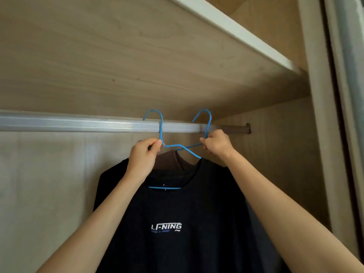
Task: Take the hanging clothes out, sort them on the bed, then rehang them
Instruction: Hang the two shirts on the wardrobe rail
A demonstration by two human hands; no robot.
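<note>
The left hand (145, 154) pinches the neck of a blue wire hanger (161, 125) between thumb and curled fingers, just below its hook. The right hand (215, 144), fingers closed in the same way, pinches the neck of a second blue hanger (208, 125) just beside it. Both bare forearms reach up and inward from the lower corners, wrists bent back. The two hooks arch above a pale metal rail (78, 124); whether they rest on it cannot be told. A black T-shirt (177, 209) with a white LI-NING logo hangs below the hands, a brown garment (169, 159) directly behind it. A wooden shelf (118, 56) spans overhead inside the wardrobe.
</note>
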